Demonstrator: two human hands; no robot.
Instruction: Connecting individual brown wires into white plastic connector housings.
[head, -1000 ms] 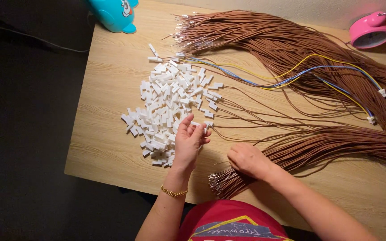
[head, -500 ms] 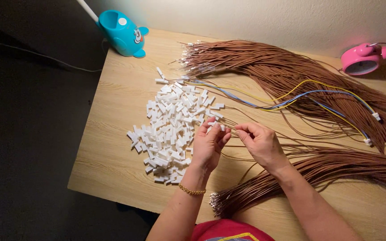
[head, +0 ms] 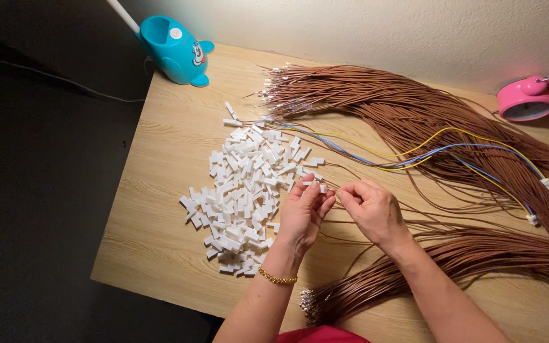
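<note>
Light wooden tabletop against a pale wall, lit from above. Left hand is pinching a small white plastic connector housing at its fingertips, and the right hand sits just beside it, fingers closed on what looks like a thin brown wire, too fine to say for sure. Left of them is a heap of white plastic connectors; a bundle of brown wires runs right, another thick bundle behind. Blue toy-like desk lamp base and pink alarm clock sit at the far corners. Risk I see: loose strands snagging a wrist and dragging connectors off the edge.
</note>
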